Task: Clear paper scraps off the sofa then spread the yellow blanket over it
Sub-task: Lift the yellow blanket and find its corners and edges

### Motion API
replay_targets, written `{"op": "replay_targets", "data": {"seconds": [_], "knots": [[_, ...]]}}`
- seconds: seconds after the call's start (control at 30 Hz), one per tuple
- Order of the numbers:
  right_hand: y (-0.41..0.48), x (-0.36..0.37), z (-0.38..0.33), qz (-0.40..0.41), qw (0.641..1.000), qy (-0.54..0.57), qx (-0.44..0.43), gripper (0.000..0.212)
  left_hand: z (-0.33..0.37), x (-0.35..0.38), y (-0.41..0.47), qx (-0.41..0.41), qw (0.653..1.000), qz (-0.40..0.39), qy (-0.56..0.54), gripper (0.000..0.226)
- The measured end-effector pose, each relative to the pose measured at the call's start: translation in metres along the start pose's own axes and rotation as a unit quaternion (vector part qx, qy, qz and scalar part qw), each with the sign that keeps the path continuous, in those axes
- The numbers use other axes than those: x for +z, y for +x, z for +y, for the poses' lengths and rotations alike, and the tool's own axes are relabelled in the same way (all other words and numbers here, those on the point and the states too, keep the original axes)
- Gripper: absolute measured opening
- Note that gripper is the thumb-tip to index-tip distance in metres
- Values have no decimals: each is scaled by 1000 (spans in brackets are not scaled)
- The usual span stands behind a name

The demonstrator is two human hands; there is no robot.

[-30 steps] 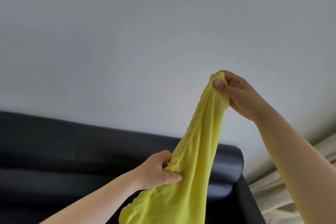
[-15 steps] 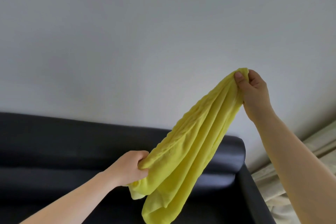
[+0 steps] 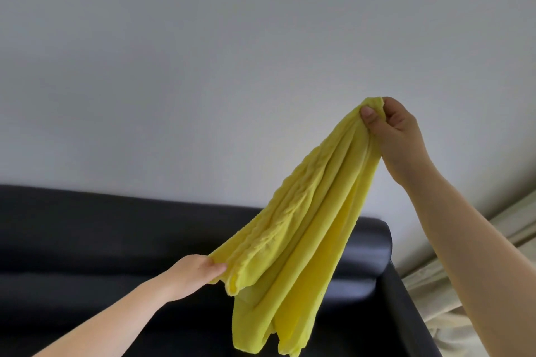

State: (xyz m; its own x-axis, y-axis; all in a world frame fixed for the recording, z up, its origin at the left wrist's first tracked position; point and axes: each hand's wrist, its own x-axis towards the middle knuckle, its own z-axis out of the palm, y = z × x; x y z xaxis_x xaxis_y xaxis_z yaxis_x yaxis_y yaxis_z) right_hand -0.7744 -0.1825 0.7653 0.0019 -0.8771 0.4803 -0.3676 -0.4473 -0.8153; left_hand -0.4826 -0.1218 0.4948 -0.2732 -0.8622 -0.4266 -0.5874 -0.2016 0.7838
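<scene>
A plain pale grey wall (image 3: 203,66) fills the far side. A beige curtain (image 3: 429,295) hangs in folds at the right.

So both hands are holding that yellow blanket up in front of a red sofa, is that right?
Not quite. The head view shows the sofa is black, not red. The rest holds: the left hand and the right hand both grip the yellow blanket, held up in front of it.

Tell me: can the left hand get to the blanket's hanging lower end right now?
Probably yes. The left hand grips the edge of the yellow blanket, and the lower end hangs free just below and right of it, with nothing between.
</scene>
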Motion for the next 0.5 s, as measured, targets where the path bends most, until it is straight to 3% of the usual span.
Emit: {"op": "replay_targets", "data": {"seconds": [0.1,0.27,0.43,0.5], "knots": [[4,2,-5,-6,1000,-5,-7,10,-5,7,10,55,993,73,80,44],[7,0,-10,-4,1000,-14,-15,11,14,14,15,119,982,127,71,34],[8,-5,-15,-7,1000,-19,-16,10,40,26,20,137,988,76,20,35],[8,-7,-18,-4,1000,-16,-18,10,43,34,24,129,989,65,-15,49]]}}
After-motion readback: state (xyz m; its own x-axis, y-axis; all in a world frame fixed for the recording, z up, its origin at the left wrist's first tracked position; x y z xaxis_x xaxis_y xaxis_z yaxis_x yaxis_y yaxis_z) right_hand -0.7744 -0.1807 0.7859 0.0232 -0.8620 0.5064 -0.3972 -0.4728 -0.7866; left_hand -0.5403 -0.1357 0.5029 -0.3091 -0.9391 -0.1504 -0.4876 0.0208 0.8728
